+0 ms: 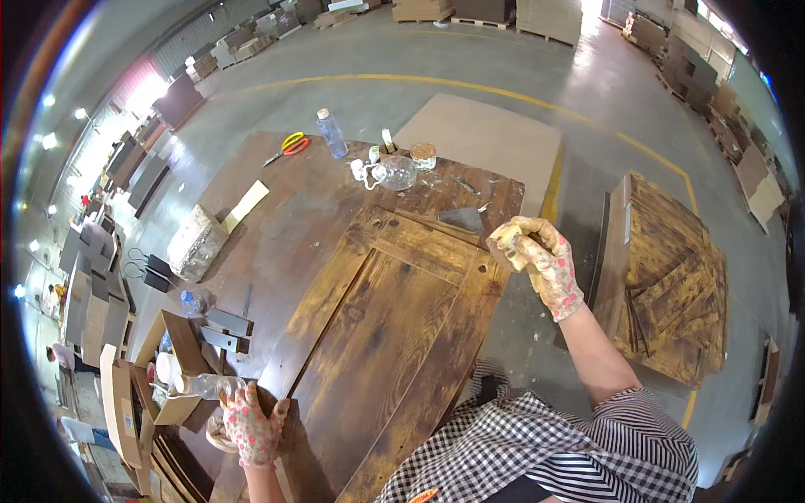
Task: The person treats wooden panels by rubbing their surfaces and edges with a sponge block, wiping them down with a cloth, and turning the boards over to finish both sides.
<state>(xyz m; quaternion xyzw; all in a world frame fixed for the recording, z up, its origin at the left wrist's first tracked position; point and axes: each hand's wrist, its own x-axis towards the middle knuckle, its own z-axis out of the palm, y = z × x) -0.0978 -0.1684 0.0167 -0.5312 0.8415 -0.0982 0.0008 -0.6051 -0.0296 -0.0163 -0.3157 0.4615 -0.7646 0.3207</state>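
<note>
A brown wood-grain panel door [381,314] lies on the dark worktable [285,226], its raised frame round a recessed centre. My right hand [549,264], in a stained white glove with pink dots, is closed on a small crumpled pale cloth [506,243] above the panel's far right corner. My left hand [254,427], in a matching glove, is by the panel's left edge with fingers and thumb apart. Its fingertips meet the end of a clear plastic bottle [201,385]; whether they grip it cannot be made out. A pale rounded thing [220,436] shows partly beneath that hand.
Scissors [293,146], a blue-tinted bottle [331,134], a clear jug [396,173] and a jar [423,155] stand or lie along the far edge. A wrapped block [197,243] and an open carton [172,360] are left. Stacked wood-grain panels [671,277] stand right.
</note>
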